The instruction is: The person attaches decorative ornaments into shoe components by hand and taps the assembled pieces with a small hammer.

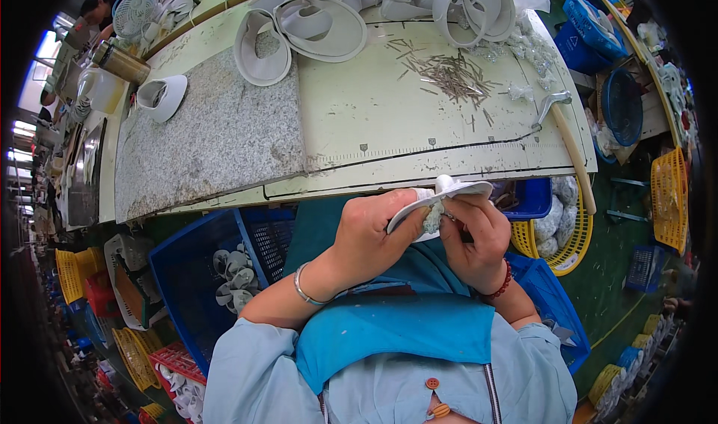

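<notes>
In front of my chest, just below the table's near edge, both hands grip a thin white curved piece (470,189). My left hand (372,226) pinches its left side between thumb and fingers. My right hand (476,238) is closed on its right side, fingers curled under the rim. A pale, crumpled, glittery lump (434,219) shows between the hands below the piece. A rounded white knob (446,183) sticks up at its top. Similar white pieces with large openings (320,29) lie at the table's far side. A smaller white piece (162,98) rests at the left.
A grey stone slab (217,132) covers the table's left part. Small thin sticks (455,76) lie scattered on the pale tabletop (340,102). A hammer (574,155) overhangs the right edge. Blue crates (191,274) and a yellow basket (574,258) flank me. Another person (97,9) is far left.
</notes>
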Motion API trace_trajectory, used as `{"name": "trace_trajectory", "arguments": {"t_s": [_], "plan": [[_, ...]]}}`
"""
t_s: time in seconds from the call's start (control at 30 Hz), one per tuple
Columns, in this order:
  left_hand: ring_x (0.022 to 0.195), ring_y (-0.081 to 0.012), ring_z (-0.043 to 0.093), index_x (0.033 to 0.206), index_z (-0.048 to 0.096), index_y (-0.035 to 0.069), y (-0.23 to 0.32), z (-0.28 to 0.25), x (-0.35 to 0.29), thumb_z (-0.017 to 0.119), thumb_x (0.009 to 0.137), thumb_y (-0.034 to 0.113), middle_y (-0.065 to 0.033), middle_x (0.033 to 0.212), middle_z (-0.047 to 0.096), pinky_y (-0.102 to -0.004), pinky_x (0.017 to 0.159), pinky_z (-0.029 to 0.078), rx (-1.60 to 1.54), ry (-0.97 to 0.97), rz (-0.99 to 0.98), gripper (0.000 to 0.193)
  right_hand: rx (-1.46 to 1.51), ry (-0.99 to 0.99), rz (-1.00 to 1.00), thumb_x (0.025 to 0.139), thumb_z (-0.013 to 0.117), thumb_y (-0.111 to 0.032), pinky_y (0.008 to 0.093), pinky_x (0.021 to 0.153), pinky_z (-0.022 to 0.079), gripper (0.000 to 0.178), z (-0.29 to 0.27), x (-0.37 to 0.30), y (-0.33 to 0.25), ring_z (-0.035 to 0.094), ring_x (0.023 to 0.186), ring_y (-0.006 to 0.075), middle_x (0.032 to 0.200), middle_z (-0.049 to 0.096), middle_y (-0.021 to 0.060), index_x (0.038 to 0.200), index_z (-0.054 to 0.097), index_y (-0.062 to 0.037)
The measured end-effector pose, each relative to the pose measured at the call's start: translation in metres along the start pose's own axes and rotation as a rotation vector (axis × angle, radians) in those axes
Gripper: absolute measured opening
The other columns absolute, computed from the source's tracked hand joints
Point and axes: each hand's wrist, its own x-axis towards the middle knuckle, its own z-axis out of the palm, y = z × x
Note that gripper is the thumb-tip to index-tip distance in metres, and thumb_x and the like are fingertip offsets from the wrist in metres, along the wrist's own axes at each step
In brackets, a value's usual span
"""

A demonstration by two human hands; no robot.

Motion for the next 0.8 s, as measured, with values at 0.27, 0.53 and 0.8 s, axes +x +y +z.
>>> {"name": "trace_trajectory", "arguments": {"t_s": [0.27,0.53,0.8], "plan": [[0.058,-0.0123,0.060,0.100,0.068,-0.002,0.001,0.003,-0.004,0.065,0.090,0.003,-0.0089,0.071,0.065,-0.0262,0.054,0.049,-0.095,0.059,-0.092,0.012,-0.059,0.101,-0.152,0.068,0.076,0.010,0.0353,0.069,0.053,0.036,0.004,0.002,0.002,0.064,0.082,0.0298,0.095,0.064,0.0143,0.100,0.066,0.0001],[0.060,-0.0125,0.061,0.103,0.069,-0.002,-0.005,0.007,-0.008,0.066,0.091,0.005,-0.0101,0.076,0.068,-0.0258,0.057,0.051,-0.168,0.088,-0.125,0.014,-0.114,0.127,-0.200,0.067,0.076,0.010,0.0361,0.068,0.055,0.036,0.004,0.003,0.000,0.065,0.082,0.0307,0.096,0.064,0.0145,0.100,0.065,0.0001],[0.058,-0.0148,0.061,0.103,0.069,-0.001,-0.005,0.006,-0.007,0.066,0.090,0.005,-0.0118,0.075,0.067,-0.0272,0.055,0.050,-0.135,0.095,-0.082,0.014,-0.025,0.125,-0.221,0.069,0.075,0.010,0.0353,0.065,0.057,0.032,0.010,0.000,0.007,0.067,0.077,0.0313,0.096,0.067,0.0161,0.098,0.063,0.0000]]}}
